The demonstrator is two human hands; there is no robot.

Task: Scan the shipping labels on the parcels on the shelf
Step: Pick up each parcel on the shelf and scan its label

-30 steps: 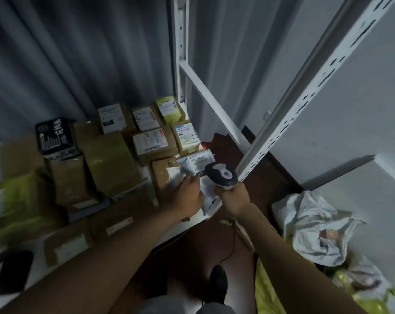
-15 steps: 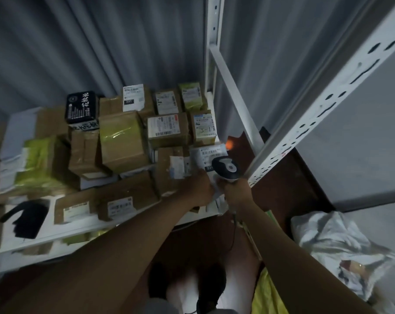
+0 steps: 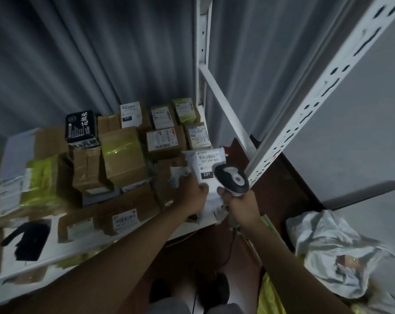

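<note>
— Fingers first: what are they doing?

— Fingers [image 3: 222, 191] of the right hand [image 3: 243, 206] are curled round the grip of a handheld scanner [image 3: 233, 180], whose dark and grey head sits just above the knuckles. Its cable [image 3: 231, 245] hangs down from below the hand.

— And the other hand?

— Left hand [image 3: 190, 194] pinches a white soft parcel [image 3: 209, 177], thumb on its front face, with the parcel tilted up toward the camera. It sits between the two hands, touching the scanner head's near side.

— Can the label be read?

— Partly. The shipping label [image 3: 206, 163] shows a barcode, "231-239 K01", and a black tag reading "231".

— What lies left of the fingers?

— Low on the shelf [image 3: 53, 252], a flat brown box with a barcode label [image 3: 125, 219] and a black item [image 3: 27, 242] on a white board.

— And beyond them?

— Brown cardboard parcels [image 3: 164, 141] packed close together, several with white labels facing up. One box is wrapped in yellowish tape [image 3: 122, 155]; a black box with white characters [image 3: 79, 126] stands on another carton farther left.

— To the right of the fingers?

— A white perforated upright [image 3: 305, 114] of the rack, and on the floor a crumpled white bag [image 3: 332, 252].

— Farthest back?

— A grey pleated curtain [image 3: 90, 53].
</note>
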